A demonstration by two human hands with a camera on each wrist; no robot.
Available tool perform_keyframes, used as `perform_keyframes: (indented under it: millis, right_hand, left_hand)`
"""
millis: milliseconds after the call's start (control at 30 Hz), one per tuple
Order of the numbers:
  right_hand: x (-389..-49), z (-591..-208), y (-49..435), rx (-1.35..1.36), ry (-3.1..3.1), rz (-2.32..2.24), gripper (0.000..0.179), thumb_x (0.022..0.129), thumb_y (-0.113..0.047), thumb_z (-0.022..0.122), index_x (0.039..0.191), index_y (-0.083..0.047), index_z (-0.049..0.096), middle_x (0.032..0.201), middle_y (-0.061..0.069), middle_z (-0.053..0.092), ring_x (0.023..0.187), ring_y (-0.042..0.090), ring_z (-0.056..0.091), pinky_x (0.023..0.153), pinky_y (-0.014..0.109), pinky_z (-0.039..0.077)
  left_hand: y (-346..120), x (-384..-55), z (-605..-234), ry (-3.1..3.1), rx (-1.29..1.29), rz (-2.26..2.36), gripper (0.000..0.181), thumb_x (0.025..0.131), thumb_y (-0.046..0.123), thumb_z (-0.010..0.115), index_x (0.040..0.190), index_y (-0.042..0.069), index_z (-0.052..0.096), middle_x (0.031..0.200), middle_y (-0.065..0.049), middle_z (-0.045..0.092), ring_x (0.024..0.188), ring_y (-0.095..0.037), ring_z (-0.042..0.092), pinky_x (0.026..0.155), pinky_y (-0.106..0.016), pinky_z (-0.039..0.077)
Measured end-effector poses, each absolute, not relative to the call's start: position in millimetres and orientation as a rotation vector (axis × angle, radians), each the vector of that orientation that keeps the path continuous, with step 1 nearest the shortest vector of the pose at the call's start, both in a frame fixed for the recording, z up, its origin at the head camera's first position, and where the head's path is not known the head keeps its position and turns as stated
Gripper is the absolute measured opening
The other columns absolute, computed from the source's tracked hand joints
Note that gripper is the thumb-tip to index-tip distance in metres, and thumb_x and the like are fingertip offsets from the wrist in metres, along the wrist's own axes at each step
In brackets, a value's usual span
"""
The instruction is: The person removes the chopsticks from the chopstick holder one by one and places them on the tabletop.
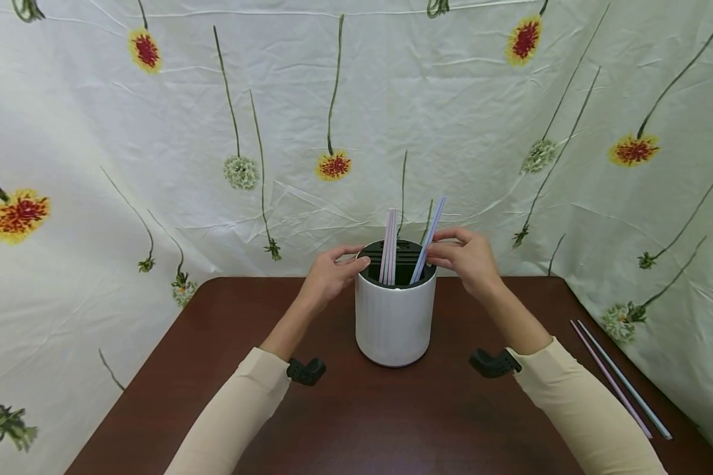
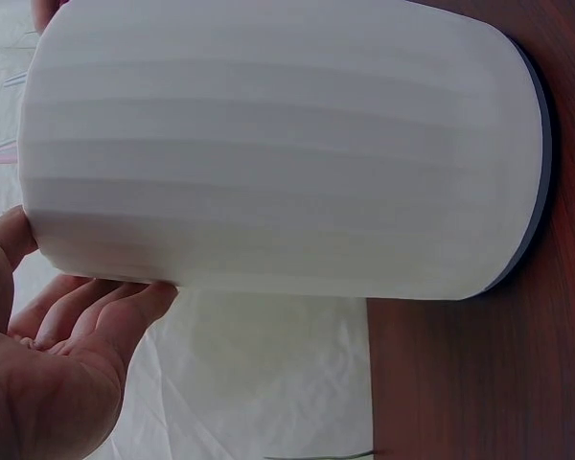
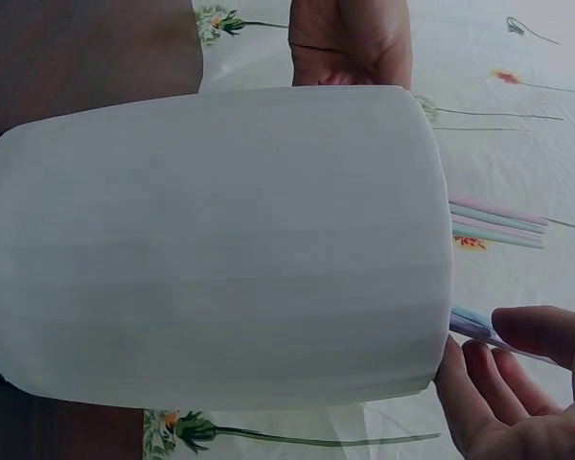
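A white round holder (image 1: 395, 326) with a black slotted insert (image 1: 408, 253) stands upright on the table. My left hand (image 1: 328, 277) grips its rim from the left, thumb on the edge and fingers against the outer wall (image 2: 268, 192). Several pink and pale straws (image 1: 389, 245) lean in the front opening. To their right, blue-purple straws (image 1: 429, 239) tilt rightward with their lower ends inside the holder. My right hand (image 1: 468, 260) pinches these at the rim; in the right wrist view they pass between thumb and fingers (image 3: 489, 393).
Two long straws, one pink (image 1: 611, 377) and one blue (image 1: 625, 381), lie side by side near the table's right edge. The dark red-brown table (image 1: 392, 422) ends at a flowered white cloth (image 1: 297, 119) hanging behind and at both sides.
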State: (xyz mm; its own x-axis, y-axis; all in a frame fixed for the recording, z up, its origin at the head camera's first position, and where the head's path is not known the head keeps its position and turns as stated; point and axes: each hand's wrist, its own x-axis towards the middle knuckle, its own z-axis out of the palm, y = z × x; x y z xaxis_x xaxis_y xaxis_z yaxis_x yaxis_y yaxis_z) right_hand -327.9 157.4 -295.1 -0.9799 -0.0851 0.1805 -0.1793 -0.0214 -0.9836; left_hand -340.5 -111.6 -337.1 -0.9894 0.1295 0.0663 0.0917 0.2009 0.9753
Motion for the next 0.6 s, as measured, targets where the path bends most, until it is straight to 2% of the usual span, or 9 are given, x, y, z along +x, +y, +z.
perform_keyframes:
  millis: [267,600]
  right_hand:
    - [-330.5,-300.8,155.3,0.287,-2.089,2.218,0.021,0.091,0.007,0.068,0.110,0.011,0.060,0.081,-0.001,0.075,0.078,0.011,0.075,0.080,0.027,0.061]
    - [-330.5,-303.3,155.8,0.295,-2.100,2.188,0.023,0.092,0.006,0.069,0.112,0.011,0.060,0.081,-0.002,0.075,0.078,0.012,0.075,0.079,0.027,0.062]
  left_hand:
    - [-111.2,-342.6,-338.4,2.390,0.232,1.985,0.048,0.094,0.031,0.075,0.138,0.016,0.064,0.141,-0.013,0.062,0.139,-0.023,0.053,0.109,-0.048,0.048]
    - [-110.9,-340.1,-337.3,2.385,0.236,1.979,0.048,0.094,0.033,0.075,0.138,0.016,0.064,0.137,-0.012,0.065,0.136,-0.022,0.055,0.108,-0.046,0.050]
